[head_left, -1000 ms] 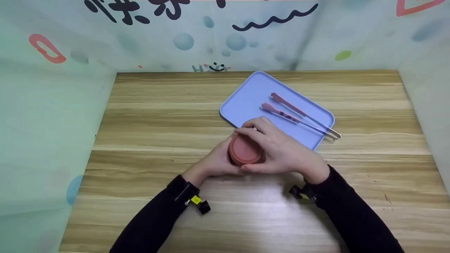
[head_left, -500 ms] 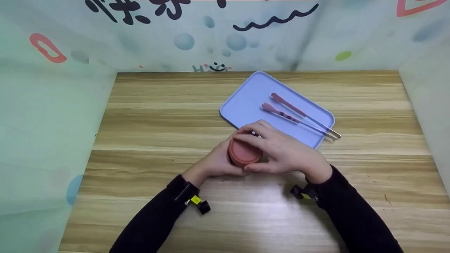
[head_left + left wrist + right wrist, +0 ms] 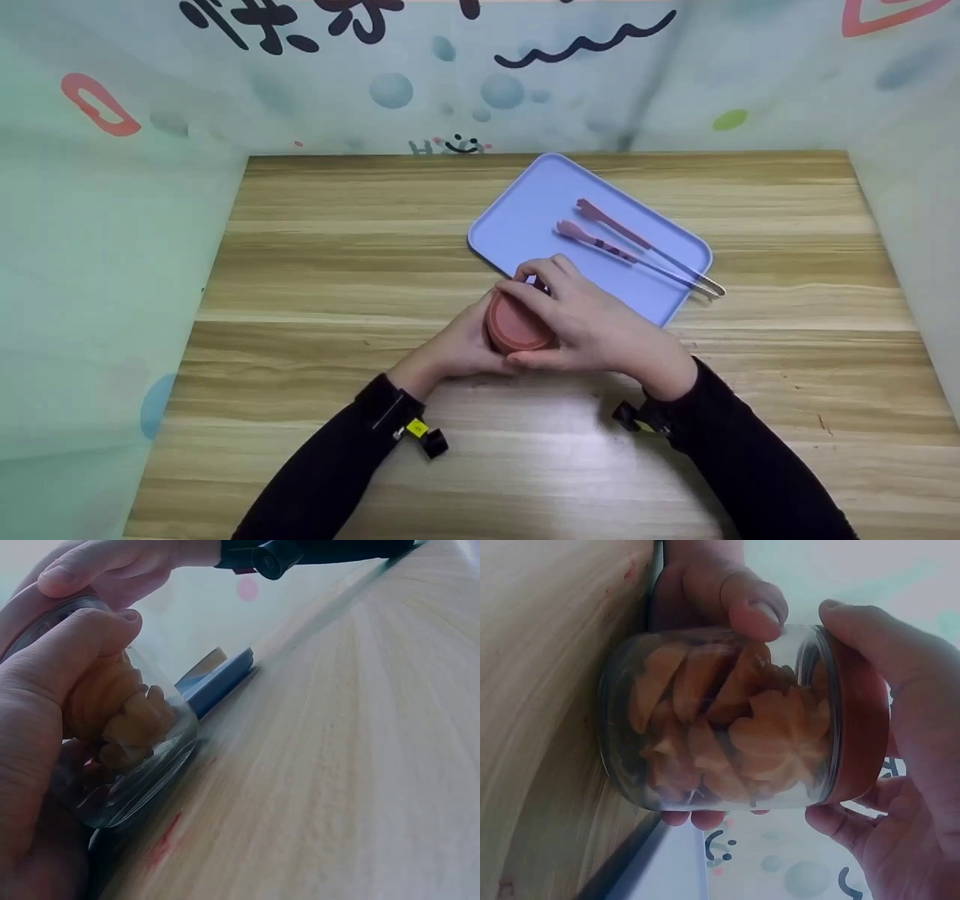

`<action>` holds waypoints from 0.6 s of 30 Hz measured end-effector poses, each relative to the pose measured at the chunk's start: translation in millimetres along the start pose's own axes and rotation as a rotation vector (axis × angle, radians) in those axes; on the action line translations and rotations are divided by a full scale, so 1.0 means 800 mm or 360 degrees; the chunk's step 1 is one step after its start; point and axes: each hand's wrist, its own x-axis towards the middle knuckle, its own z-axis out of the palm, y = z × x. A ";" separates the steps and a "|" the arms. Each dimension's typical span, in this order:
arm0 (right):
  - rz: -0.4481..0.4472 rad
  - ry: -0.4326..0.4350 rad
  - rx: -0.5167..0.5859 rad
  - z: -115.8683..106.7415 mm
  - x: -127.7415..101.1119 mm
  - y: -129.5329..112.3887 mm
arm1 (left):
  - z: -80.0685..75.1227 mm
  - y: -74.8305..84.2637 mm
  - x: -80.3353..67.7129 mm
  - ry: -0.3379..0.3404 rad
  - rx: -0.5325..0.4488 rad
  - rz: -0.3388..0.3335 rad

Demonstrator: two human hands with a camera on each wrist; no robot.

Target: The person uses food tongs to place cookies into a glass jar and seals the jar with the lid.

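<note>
Head view shows the glass jar [image 3: 517, 330] standing on the surface [image 3: 315, 285] between both hands: left hand [image 3: 465, 345] wraps its body, right hand [image 3: 592, 322] grips the red lid [image 3: 516, 322]. Glass seems smooth, breakable, so hold the wall firmly.

Two hands are filling the middle of the brown wooden table [image 3: 315, 247], wrapping around a round glass jar with a red lid [image 3: 517, 324]. A flat blue plastic tray [image 3: 525, 217] is sitting just behind them, with pink-tipped metal tongs [image 3: 637, 249] lying on it. Pale printed walls [image 3: 112, 210] are closing in three sides. Bare wood is stretching left, right and in front.
</note>
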 end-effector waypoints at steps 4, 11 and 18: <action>0.0054 0.0023 -0.0113 0.005 0.003 -0.009 | 0.001 0.003 -0.001 0.0019 0.0085 -0.0017; 0.0067 0.0002 -0.0093 0.004 0.004 -0.006 | 0.000 0.007 0.000 0.0009 0.0191 -0.0041; -0.0005 -0.0081 0.0057 -0.011 -0.004 0.006 | 0.002 0.005 0.003 -0.0041 0.0136 -0.0030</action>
